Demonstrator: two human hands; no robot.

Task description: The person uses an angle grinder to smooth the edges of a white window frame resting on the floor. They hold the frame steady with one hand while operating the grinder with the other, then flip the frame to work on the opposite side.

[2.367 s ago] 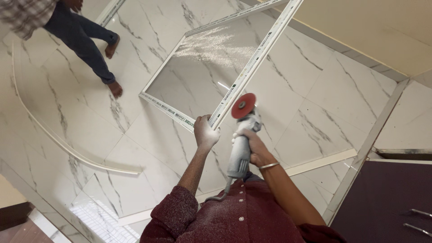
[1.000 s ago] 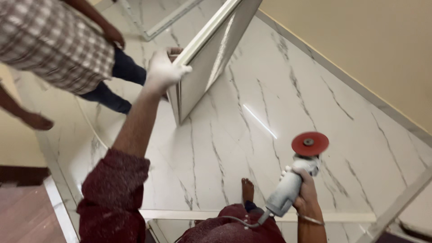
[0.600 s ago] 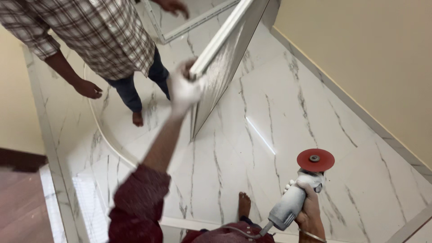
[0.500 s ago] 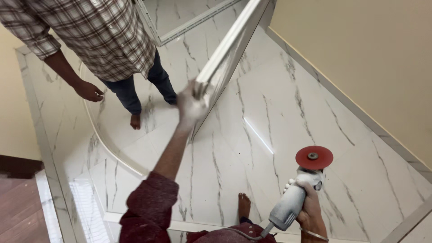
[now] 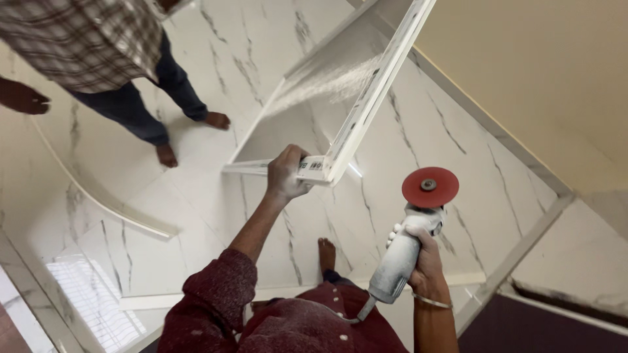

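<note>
Marble floor (image 5: 196,202) in white with grey veins filled my view, and at far left a second person (image 5: 98,46) in a checked shirt and dark trousers stood barefoot on it. A thin curved white strip (image 5: 98,202) lay on the tiles near them. Further right, my left hand (image 5: 286,175) was closed around the near corner of a white frame (image 5: 366,111), lifted off the floor and tilted. The frame was a slim rectangle of pale rails around a clear, dust-speckled pane. To its right, my right hand (image 5: 425,261) was wrapped tight around the grey body of an angle grinder (image 5: 409,245), its red disc (image 5: 430,187) held near the frame's corner but apart from it. A beige wall (image 5: 543,78) rose on the right.
</note>
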